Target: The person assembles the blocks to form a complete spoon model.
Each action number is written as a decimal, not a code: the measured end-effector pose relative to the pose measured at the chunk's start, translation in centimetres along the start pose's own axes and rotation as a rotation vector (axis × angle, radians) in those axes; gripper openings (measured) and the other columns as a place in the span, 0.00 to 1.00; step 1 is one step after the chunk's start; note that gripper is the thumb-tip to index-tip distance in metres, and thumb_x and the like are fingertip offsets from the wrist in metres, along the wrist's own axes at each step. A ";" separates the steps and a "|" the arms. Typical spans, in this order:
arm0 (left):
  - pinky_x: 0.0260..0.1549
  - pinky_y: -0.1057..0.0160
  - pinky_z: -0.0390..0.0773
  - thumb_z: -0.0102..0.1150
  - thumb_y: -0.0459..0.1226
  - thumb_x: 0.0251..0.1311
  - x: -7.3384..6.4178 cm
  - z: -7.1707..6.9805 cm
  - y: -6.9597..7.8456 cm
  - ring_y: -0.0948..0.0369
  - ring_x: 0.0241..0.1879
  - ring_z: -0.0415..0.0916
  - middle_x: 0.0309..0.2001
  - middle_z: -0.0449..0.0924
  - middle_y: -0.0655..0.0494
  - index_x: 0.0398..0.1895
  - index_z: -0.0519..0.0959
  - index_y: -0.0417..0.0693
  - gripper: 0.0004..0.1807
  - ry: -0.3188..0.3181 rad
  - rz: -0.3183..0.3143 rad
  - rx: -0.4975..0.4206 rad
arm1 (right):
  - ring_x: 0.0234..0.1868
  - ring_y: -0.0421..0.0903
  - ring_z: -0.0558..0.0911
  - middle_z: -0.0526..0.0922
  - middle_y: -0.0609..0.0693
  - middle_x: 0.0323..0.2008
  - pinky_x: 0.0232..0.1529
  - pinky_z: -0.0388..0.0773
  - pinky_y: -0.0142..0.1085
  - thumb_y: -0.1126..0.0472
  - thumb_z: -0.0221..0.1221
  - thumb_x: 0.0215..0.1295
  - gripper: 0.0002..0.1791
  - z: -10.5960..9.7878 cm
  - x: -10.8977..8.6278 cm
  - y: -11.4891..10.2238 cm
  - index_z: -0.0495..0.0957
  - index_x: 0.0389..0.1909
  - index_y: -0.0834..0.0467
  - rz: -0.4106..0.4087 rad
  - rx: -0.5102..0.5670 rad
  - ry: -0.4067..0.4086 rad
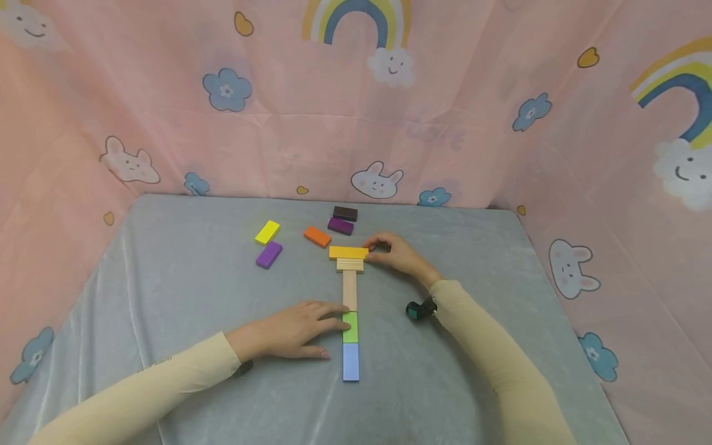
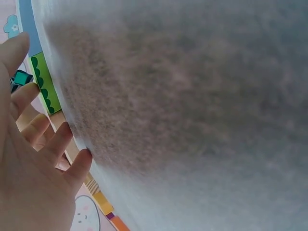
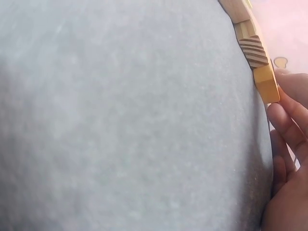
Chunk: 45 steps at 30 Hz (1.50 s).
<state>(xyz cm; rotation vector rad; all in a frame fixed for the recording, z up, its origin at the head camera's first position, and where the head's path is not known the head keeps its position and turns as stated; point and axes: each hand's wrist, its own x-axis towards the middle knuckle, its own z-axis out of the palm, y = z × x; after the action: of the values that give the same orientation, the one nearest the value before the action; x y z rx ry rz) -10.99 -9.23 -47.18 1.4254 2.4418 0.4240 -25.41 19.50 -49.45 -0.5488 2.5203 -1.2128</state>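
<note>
A line of wooden blocks lies on the cloth in the head view: a light blue block [image 1: 351, 362], a green block [image 1: 350, 334], a plain wood block [image 1: 349, 290], striped wood pieces [image 1: 350, 265] and a yellow-orange block [image 1: 348, 253] set crosswise at the far end. My right hand [image 1: 402, 254] pinches the right end of the yellow-orange block between thumb and fingers. The left hand [image 1: 300, 327] has its fingers spread, with fingertips at the left edge of the green block. In the left wrist view, dark scallops mark the green block's side [image 2: 45, 84].
Beyond the line lie an orange block [image 1: 317, 237], a dark purple block [image 1: 340, 226] and a dark brown block [image 1: 345, 214]. Farther left are a yellow block [image 1: 267, 232] and a purple block [image 1: 269, 254]. A pink printed curtain [image 1: 278, 148] surrounds the grey cloth-covered table [image 1: 222, 284].
</note>
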 end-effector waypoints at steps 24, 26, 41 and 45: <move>0.71 0.49 0.66 0.56 0.56 0.67 0.3 -0.4 -0.8 0.55 0.74 0.60 0.76 0.58 0.58 0.73 0.63 0.64 0.33 0.011 -0.013 0.058 | 0.55 0.49 0.73 0.80 0.49 0.47 0.67 0.64 0.51 0.53 0.65 0.64 0.14 0.0 0.1 0.2 0.81 0.50 0.49 0.003 0.030 -0.001; 0.72 0.49 0.65 0.56 0.55 0.67 0.4 -0.4 -1.0 0.55 0.74 0.60 0.76 0.59 0.58 0.73 0.64 0.63 0.33 0.021 -0.011 0.055 | 0.55 0.48 0.73 0.80 0.49 0.48 0.67 0.65 0.51 0.54 0.64 0.64 0.14 0.0 0.0 0.2 0.81 0.50 0.50 0.001 0.033 0.001; 0.72 0.49 0.66 0.55 0.53 0.68 1.0 -0.9 -2.9 0.55 0.74 0.61 0.76 0.59 0.56 0.73 0.64 0.60 0.32 0.082 0.009 0.087 | 0.57 0.53 0.73 0.80 0.54 0.50 0.68 0.63 0.54 0.53 0.65 0.65 0.16 0.0 -0.1 0.0 0.81 0.51 0.53 0.012 0.083 0.001; 0.71 0.47 0.65 0.56 0.52 0.68 1.1 -1.1 -3.3 0.53 0.75 0.60 0.77 0.58 0.54 0.73 0.64 0.58 0.32 0.098 0.008 0.077 | 0.55 0.51 0.74 0.81 0.52 0.49 0.67 0.65 0.52 0.53 0.65 0.65 0.14 -0.1 0.0 0.0 0.82 0.50 0.51 0.003 0.077 0.003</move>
<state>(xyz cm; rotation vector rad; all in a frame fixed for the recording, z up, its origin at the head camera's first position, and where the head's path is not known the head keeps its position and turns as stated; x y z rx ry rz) -14.59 -9.98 -47.52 1.4790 2.5564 0.4148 -25.40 19.60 -49.44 -0.5244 2.4642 -1.3046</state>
